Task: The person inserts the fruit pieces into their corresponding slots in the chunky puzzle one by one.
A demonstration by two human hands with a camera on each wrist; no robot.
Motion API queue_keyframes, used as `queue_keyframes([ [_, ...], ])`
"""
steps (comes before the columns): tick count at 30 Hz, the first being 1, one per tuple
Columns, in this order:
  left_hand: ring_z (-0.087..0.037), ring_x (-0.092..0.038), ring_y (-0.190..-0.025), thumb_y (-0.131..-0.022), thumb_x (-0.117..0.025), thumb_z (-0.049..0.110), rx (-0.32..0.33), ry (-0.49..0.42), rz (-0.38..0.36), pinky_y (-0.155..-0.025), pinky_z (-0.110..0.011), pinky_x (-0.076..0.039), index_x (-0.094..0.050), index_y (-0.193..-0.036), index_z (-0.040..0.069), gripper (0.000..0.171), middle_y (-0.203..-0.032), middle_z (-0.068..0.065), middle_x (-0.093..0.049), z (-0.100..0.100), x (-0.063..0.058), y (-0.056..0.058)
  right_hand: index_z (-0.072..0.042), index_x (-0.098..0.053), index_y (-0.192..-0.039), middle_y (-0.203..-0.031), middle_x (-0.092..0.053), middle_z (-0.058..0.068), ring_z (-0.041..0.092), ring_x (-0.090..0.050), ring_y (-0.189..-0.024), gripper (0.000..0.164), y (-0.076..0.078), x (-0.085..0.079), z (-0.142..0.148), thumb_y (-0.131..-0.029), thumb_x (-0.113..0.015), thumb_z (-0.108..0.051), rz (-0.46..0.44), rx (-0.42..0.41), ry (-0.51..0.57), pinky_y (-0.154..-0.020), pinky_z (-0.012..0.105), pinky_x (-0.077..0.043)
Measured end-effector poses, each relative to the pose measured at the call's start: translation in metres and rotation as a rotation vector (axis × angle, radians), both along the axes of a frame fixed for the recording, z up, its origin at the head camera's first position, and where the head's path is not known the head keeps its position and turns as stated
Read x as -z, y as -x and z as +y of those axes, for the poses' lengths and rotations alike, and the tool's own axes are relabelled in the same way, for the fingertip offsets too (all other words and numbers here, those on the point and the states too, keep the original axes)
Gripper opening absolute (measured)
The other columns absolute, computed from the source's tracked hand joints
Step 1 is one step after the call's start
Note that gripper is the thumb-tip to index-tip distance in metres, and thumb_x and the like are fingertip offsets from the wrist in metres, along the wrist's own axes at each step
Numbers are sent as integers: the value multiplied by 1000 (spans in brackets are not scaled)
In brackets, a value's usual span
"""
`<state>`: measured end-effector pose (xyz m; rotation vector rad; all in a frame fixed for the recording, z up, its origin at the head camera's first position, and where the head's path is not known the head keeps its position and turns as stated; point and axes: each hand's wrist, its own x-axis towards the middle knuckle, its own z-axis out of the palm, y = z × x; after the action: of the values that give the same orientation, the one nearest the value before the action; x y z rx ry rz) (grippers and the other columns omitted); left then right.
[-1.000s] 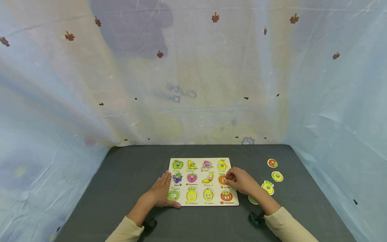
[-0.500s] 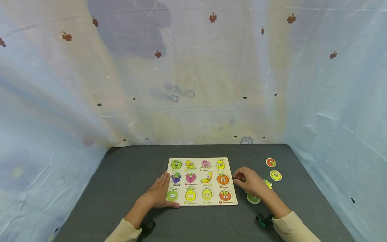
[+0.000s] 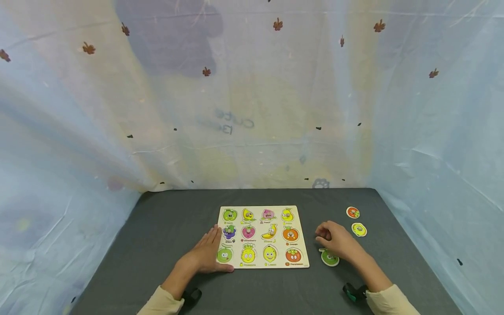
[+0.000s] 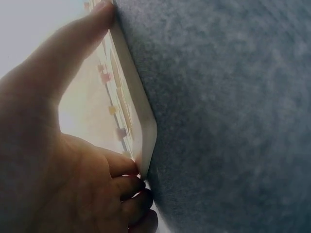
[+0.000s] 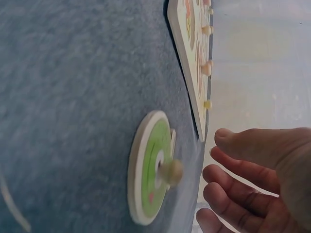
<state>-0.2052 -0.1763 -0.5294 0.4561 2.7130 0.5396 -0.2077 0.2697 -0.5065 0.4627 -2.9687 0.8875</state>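
Left hand touches the board, fingers straight — right hand hovers near a green piece, fingers loosely bent.

Cream board, multicoloured fruit pattern; green piece; grey table.

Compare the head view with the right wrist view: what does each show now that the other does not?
Only the head view: the left hand resting at the board's left edge, plus a round red-orange piece and a yellow piece lying right of the board.

Only the right wrist view: a side-on look at the green piece's knob standing out from its face.

Both: the puzzle board, the green piece, the right hand and the grey tabletop.
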Motion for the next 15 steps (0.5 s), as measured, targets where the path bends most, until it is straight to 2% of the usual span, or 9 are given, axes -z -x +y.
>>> queue_keyframes([
  [5,-42,-14,-165,-80,-88,64,4,26,8,-133,-55,-18,-17,-167,-10,135,-177,-29,-10,-1,-1,-1,-11,-74,-100,-87,-58,-5,7,-51,-75,10,-4,1,6,-95,-82,-10,9,7,-21,-65,30,-47],
  [15,-41,-15,-164,-82,-88,63,39,7,6,-132,-57,-17,-18,-168,-8,131,-177,-28,-12,-6,2,1,-10,-75,-98,-86,-59,-4,9,-54,-76,10,-10,5,17,-93,-83,-9,-10,27,-16,-67,31,-48],
])
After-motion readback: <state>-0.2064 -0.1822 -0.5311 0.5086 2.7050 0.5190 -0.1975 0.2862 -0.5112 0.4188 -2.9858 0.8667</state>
